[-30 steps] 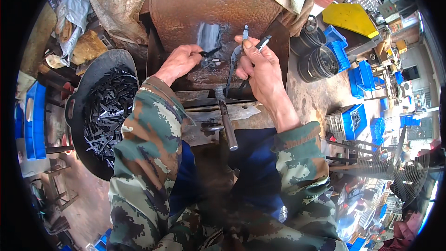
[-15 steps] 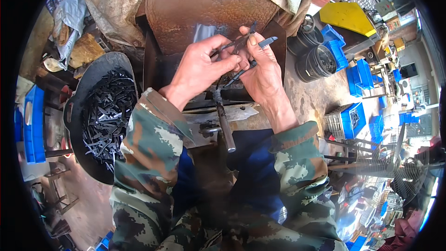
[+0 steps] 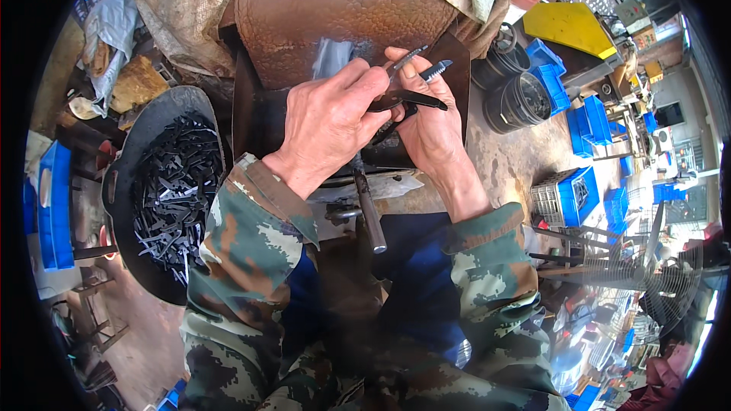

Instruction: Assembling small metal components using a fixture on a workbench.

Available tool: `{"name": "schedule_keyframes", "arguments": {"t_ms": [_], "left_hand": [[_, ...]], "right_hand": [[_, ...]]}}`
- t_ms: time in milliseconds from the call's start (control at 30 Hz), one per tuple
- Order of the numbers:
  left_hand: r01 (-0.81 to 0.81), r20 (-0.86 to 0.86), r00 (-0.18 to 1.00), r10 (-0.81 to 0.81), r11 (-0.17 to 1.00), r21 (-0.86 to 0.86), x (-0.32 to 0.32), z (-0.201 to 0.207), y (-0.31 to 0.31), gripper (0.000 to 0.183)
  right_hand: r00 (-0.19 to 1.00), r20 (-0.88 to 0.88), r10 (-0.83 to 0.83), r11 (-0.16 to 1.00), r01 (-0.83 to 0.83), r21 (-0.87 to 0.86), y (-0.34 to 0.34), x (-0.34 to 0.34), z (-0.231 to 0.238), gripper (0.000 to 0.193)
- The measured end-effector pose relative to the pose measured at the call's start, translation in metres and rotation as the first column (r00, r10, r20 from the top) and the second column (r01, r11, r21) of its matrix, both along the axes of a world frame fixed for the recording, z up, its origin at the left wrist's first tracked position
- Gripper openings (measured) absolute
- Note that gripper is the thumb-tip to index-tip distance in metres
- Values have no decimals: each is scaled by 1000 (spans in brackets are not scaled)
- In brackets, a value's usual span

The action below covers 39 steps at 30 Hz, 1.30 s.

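My left hand (image 3: 331, 118), back facing up, is closed over a dark, flat, blade-like metal piece (image 3: 417, 99) whose tapered end points right. My right hand (image 3: 432, 133) is palm-inward and closed on several dark metal pieces. Past its thumb stick out a bladed piece with a toothed edge (image 3: 435, 70) and a thin grey strip (image 3: 407, 59). The two hands meet at the fingers, so the pieces' inner ends are hidden. Below them a round metal rod (image 3: 369, 213) points toward me.
To the left, a black tub (image 3: 114, 190) holds a heap of flat dark metal pieces (image 3: 177, 190). A brown leathery sheet (image 3: 335, 7) hangs ahead over a dark metal box. Dark buckets (image 3: 518, 103) and blue crates (image 3: 582, 194) stand to the right, near a fan (image 3: 670, 281).
My left hand has turned knuckles-up and moved right, closer to my right hand. The dark blade-like piece now lies across, pointing right. My right hand stays nearly in place.
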State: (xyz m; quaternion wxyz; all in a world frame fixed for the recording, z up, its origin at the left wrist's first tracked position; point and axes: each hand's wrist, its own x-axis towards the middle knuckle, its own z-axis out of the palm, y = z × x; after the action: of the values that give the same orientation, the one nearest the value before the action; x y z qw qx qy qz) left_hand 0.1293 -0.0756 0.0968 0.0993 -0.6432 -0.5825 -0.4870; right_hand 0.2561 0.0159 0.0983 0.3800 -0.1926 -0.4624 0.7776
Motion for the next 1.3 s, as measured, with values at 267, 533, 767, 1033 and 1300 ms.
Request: {"name": "schedule_keyframes", "arguments": {"t_ms": [267,533,767,1033,1300], "left_hand": [[45,170,985,-27,994,-103,-2,4,-3,31],[84,303,952,-48,991,-108,-1,4,-4,21],[100,421,904,81,915,-391,-8,2,6,26],[160,587,804,97,915,-370,-82,-70,33,25],[283,430,903,11,737,-613,-107,-119,21,30]], "right_hand": [[994,111,-15,999,10,48,-2,-1,0,25],[991,130,-27,997,17,79,-3,-1,-2,24],[985,165,-58,993,40,108,7,9,-11,24],[863,451,-229,913,30,407,12,29,-17,24],[789,529,-312,603,-265,752,-16,37,-12,15]]}}
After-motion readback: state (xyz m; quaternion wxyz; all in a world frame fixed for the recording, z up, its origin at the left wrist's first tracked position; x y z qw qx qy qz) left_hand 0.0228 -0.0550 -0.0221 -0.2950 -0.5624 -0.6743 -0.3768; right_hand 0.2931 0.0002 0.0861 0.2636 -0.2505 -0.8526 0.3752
